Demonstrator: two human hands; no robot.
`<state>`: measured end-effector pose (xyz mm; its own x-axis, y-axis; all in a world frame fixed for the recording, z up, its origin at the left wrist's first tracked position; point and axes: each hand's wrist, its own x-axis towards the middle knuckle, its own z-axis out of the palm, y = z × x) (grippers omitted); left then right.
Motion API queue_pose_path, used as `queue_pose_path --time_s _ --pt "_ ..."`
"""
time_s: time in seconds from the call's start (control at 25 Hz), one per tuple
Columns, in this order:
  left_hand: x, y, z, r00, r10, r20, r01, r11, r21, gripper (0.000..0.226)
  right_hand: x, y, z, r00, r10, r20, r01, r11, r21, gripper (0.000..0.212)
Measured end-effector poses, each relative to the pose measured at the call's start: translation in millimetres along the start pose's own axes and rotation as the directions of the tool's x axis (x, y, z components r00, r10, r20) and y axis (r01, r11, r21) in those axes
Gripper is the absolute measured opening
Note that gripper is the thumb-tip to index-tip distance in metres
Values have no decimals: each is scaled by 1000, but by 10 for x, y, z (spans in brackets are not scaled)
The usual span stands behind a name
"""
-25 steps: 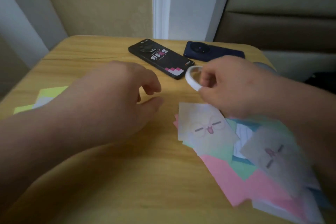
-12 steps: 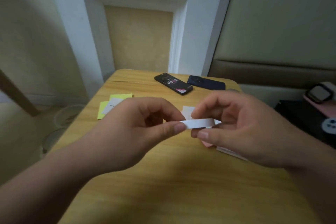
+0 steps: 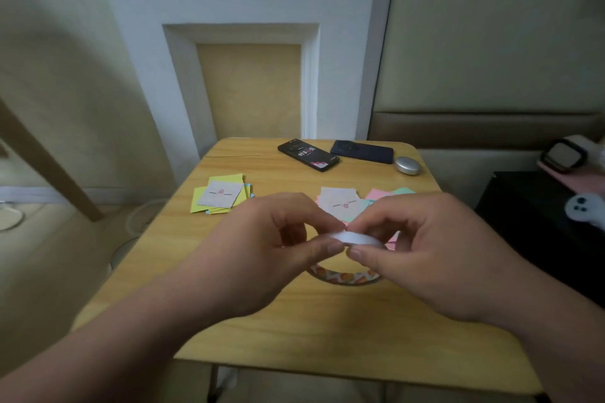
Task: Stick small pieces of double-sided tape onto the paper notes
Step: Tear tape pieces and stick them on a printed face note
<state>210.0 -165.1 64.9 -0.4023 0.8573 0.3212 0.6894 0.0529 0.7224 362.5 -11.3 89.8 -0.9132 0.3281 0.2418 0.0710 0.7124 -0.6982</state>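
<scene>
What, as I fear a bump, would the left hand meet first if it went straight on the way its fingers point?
Probably the right hand: the left hand points rightward at it, both pinch the white tape roll, thumb tips almost touching. One view leaves depth unsure.

Left hand (image 3: 262,249) and right hand (image 3: 425,255) are recorded bare, mid-frame. Left forearm (image 3: 114,337) and right forearm (image 3: 563,353) are seen uncovered, extending to the lower left and lower right corners. Thumbnails (image 3: 334,247) are noted short and rounded at frame centre. Knuckle creases are visible on the fingers (image 3: 383,219) of both hands.
</scene>
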Motion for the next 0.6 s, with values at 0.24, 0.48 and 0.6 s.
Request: queue_pose_path --time_s 0.24,0.48,0.6 --pt "47 -172 149 998 11 -54 -11 1000 -4 10 84 174 87 1000 -6 -9 6 1000 9 16" --pt "180 -546 231 1000 16 15 -12 979 -204 17 170 413 259 999 43 13 -44 997 68 15" --pt "193 -712 246 995 87 42 -76 974 -215 16 206 519 381 999 38 23 -38 999 0 17"
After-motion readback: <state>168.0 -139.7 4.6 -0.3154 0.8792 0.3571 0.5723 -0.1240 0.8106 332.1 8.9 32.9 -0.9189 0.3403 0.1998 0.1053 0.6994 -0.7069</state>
